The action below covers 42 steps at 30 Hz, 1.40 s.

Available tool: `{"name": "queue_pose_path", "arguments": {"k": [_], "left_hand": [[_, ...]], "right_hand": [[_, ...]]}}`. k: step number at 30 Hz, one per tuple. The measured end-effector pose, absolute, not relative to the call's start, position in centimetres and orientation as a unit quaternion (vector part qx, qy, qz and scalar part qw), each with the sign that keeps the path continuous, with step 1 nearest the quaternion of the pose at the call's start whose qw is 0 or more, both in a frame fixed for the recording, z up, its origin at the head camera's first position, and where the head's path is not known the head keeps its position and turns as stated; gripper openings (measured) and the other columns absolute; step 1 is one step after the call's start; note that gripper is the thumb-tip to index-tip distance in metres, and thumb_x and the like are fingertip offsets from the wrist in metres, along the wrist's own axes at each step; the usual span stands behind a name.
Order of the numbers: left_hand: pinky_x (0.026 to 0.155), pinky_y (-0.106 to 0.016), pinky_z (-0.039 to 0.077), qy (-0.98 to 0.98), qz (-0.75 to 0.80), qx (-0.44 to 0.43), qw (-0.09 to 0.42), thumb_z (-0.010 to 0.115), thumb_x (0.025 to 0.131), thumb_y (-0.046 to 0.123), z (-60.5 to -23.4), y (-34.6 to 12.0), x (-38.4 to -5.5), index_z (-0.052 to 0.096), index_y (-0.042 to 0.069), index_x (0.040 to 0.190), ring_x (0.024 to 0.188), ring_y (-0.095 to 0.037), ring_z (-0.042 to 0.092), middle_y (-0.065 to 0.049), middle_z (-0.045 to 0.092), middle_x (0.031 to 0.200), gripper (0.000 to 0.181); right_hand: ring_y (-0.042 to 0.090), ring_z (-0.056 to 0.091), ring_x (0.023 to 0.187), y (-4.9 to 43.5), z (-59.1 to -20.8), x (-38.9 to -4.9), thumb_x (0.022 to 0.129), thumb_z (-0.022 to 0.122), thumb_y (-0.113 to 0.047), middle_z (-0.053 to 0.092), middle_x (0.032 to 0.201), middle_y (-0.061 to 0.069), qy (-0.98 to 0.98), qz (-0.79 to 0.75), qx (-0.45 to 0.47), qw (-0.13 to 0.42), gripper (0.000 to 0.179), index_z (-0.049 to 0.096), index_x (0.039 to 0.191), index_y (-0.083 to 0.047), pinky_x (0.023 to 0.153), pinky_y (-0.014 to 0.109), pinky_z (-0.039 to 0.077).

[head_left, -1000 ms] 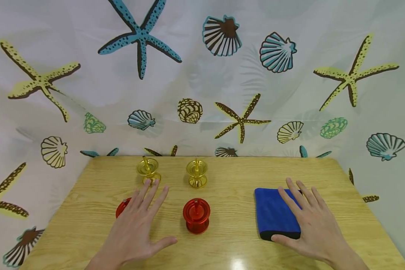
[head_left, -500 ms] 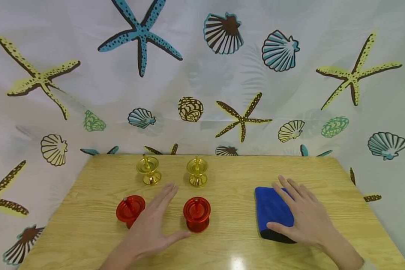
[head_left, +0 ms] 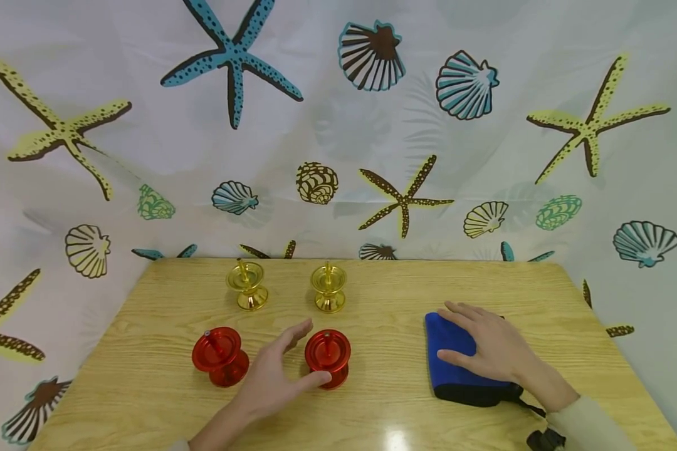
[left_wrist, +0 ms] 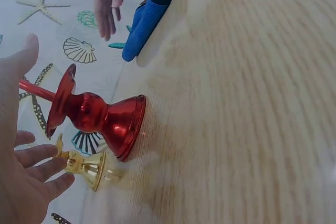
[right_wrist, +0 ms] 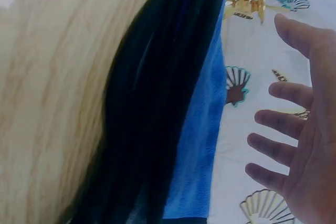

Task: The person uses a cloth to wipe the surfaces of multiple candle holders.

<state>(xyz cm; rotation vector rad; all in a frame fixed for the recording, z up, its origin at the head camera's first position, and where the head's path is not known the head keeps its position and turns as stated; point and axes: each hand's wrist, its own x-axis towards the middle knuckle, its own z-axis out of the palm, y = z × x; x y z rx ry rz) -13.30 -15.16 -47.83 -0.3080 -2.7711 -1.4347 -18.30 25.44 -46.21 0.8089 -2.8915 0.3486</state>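
My left hand (head_left: 271,381) reaches beside the right-hand red metal candle holder (head_left: 329,356), thumb in front and fingers behind. In the left wrist view the fingers are spread around the spiked top of this red candle holder (left_wrist: 86,111), with no clear grip. A second red candle holder (head_left: 225,358) stands to the left of that hand. My right hand (head_left: 493,343) hovers over a folded blue cloth item (head_left: 454,351) with a black edge and cord. The right wrist view shows its fingers (right_wrist: 278,121) extended, apart from the blue cloth (right_wrist: 202,129).
Two gold candle holders, one at left (head_left: 251,295) and one at centre (head_left: 329,297), stand farther back on the wooden table (head_left: 395,300). A white curtain (head_left: 282,144) printed with shells and starfish hangs behind. A black object (head_left: 546,440) sits near the right sleeve.
My left hand has moved right, from over the left red candle holder to beside the right one. My right hand has shifted slightly left and turned over the blue cloth.
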Motion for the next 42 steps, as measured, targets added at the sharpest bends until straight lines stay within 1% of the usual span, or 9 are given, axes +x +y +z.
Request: {"name": "queue_pose_path", "arguments": {"k": [3, 7, 14, 18, 24, 27, 31, 37, 42], "left_hand": [[0.118, -0.052, 0.048, -0.87, -0.485, -0.091, -0.017, 0.094, 0.077, 0.044, -48.1, -15.0, -13.8, 0.05, 0.017, 0.156, 0.144, -0.03, 0.057, -0.007, 0.057, 0.158, 0.094], [0.118, -0.055, 0.046, -0.858, -0.505, -0.087, -0.037, 0.096, 0.075, 0.039, -48.3, -14.6, -14.2, 0.049, 0.013, 0.156, 0.142, -0.033, 0.059, -0.011, 0.059, 0.156, 0.097], [0.114, -0.051, 0.051, -0.848, -0.523, -0.066, -0.05, 0.096, 0.077, 0.03, -49.1, -14.0, -14.4, 0.051, 0.007, 0.155, 0.135, -0.031, 0.063, -0.009, 0.062, 0.151, 0.093], [0.112, -0.046, 0.054, -0.845, -0.529, -0.062, -0.052, 0.094, 0.079, 0.031, -49.5, -13.9, -14.4, 0.052, 0.008, 0.154, 0.134, -0.028, 0.064, -0.007, 0.065, 0.148, 0.089], [0.109, -0.04, 0.055, -0.837, -0.54, -0.067, -0.059, 0.093, 0.081, 0.03, -49.8, -13.8, -14.2, 0.051, 0.01, 0.154, 0.13, -0.024, 0.068, -0.005, 0.068, 0.144, 0.087], [0.109, -0.041, 0.055, -0.837, -0.54, -0.064, -0.053, 0.093, 0.081, 0.031, -49.9, -13.8, -14.1, 0.053, 0.011, 0.15, 0.125, -0.023, 0.07, -0.004, 0.072, 0.138, 0.082], [0.111, -0.044, 0.054, -0.839, -0.539, -0.048, -0.047, 0.093, 0.081, 0.029, -50.1, -13.9, -14.1, 0.055, 0.016, 0.146, 0.124, -0.021, 0.07, -0.001, 0.074, 0.133, 0.076], [0.111, -0.046, 0.054, -0.827, -0.558, -0.051, -0.052, 0.093, 0.08, 0.027, -50.4, -14.0, -14.2, 0.056, 0.015, 0.145, 0.126, -0.023, 0.069, -0.002, 0.073, 0.134, 0.076], [0.114, -0.048, 0.052, -0.816, -0.572, -0.053, -0.061, 0.094, 0.079, 0.026, -50.6, -14.0, -14.3, 0.055, 0.015, 0.145, 0.128, -0.022, 0.068, -0.001, 0.072, 0.136, 0.077]], "right_hand": [[0.043, 0.06, 0.138, 25.5, -46.6, -19.1, 0.096, 0.067, -0.059, 0.058, 0.156, 0.014, -0.957, 0.115, 0.263, 0.039, 0.071, 0.058, 0.152, -0.017, 0.107, 0.065, 0.051], [0.043, 0.057, 0.141, 25.6, -47.2, -20.2, 0.099, 0.066, -0.053, 0.057, 0.157, 0.015, -0.96, 0.109, 0.255, 0.021, 0.065, 0.058, 0.152, -0.015, 0.11, 0.067, 0.048], [0.044, 0.057, 0.14, 25.7, -48.0, -21.5, 0.103, 0.065, -0.043, 0.059, 0.155, 0.018, -0.96, 0.103, 0.261, -0.008, 0.058, 0.058, 0.152, -0.013, 0.111, 0.066, 0.047], [0.044, 0.06, 0.137, 25.6, -48.3, -21.9, 0.103, 0.066, -0.042, 0.063, 0.15, 0.018, -0.959, 0.103, 0.263, -0.018, 0.057, 0.059, 0.151, -0.011, 0.11, 0.064, 0.049], [0.041, 0.068, 0.124, 25.7, -48.4, -22.7, 0.102, 0.068, -0.044, 0.069, 0.137, 0.02, -0.96, 0.099, 0.259, -0.036, 0.057, 0.062, 0.147, -0.01, 0.1, 0.059, 0.057], [0.036, 0.071, 0.113, 25.6, -48.4, -23.2, 0.101, 0.068, -0.048, 0.07, 0.13, 0.019, -0.959, 0.101, 0.26, -0.044, 0.057, 0.065, 0.144, -0.011, 0.091, 0.054, 0.06], [0.028, 0.07, 0.104, 25.5, -48.3, -23.7, 0.101, 0.067, -0.048, 0.071, 0.124, 0.015, -0.956, 0.11, 0.265, -0.053, 0.055, 0.067, 0.142, -0.011, 0.086, 0.05, 0.06], [0.02, 0.068, 0.098, 25.6, -48.0, -24.2, 0.103, 0.067, -0.038, 0.073, 0.118, 0.011, -0.953, 0.136, 0.259, -0.074, 0.047, 0.068, 0.139, -0.008, 0.086, 0.045, 0.058], [0.026, 0.071, 0.108, 25.9, -47.7, -24.4, 0.102, 0.069, -0.036, 0.074, 0.123, 0.013, -0.95, 0.165, 0.245, -0.097, 0.046, 0.069, 0.136, -0.004, 0.094, 0.048, 0.059]]}}
